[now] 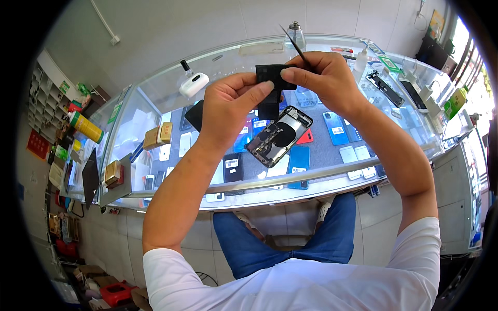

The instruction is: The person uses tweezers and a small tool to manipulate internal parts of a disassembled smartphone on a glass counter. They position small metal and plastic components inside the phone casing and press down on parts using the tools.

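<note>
My left hand (233, 101) grips a black flat part (268, 106) with a narrower lower section, thumb pressed on its face. My right hand (324, 78) pinches the same part at its upper right, with thin dark tweezers (296, 47) also held in it, their tip pointing up and left. Below both hands an opened phone (271, 142), its inner boards showing, lies on the glass counter. A dark flat panel (195, 115) is partly hidden behind my left hand.
Phones lie inside the glass display case (249, 189). On it are a white gadget (194, 83), small boxes (157, 136), a glass bottle (294, 37), a loose phone part (385, 89) and a white dropper bottle (361, 61). A yellow spray can (85, 126) stands at left.
</note>
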Motion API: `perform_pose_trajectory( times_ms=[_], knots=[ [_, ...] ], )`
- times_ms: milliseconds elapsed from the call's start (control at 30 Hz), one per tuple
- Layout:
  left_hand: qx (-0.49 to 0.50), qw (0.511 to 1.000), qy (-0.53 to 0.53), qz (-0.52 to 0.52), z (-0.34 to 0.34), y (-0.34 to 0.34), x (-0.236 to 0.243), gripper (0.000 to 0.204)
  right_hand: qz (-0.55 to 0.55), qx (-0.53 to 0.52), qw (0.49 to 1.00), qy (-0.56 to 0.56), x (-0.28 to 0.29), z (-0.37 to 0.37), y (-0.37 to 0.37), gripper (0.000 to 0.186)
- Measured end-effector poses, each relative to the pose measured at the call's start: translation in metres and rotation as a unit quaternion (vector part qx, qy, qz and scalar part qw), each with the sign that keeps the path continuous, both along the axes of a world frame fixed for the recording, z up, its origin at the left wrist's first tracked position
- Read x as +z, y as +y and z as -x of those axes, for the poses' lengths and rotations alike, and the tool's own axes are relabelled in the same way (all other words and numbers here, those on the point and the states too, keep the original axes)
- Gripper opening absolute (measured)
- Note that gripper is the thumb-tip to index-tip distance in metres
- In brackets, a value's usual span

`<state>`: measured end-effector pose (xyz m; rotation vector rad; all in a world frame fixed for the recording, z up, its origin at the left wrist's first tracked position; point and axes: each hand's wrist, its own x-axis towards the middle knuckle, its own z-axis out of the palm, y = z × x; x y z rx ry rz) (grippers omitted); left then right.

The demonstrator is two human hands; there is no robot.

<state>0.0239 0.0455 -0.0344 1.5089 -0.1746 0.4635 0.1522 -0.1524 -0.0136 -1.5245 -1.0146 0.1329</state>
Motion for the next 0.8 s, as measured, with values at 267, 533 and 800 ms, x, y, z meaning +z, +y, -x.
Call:
perform_pose_trajectory(
  times_ms=[267,533,800],
  knots=[
    [0.000,1.000,-0.001,-0.010,0.001,-0.003,-0.004,0.024,0.023,0.010,1.000,0.010,-0.010,0.003,0.003,0.027],
    [-0.047,0.997,0.041,0.047,-0.001,-0.009,0.003,0.029,0.004,-0.026,0.996,0.084,-0.003,0.004,0.003,0.023],
    [-0.124,0.986,0.113,0.018,0.002,-0.006,0.000,0.035,-0.062,0.006,0.990,0.126,0.011,-0.011,-0.011,0.026]
  ],
)
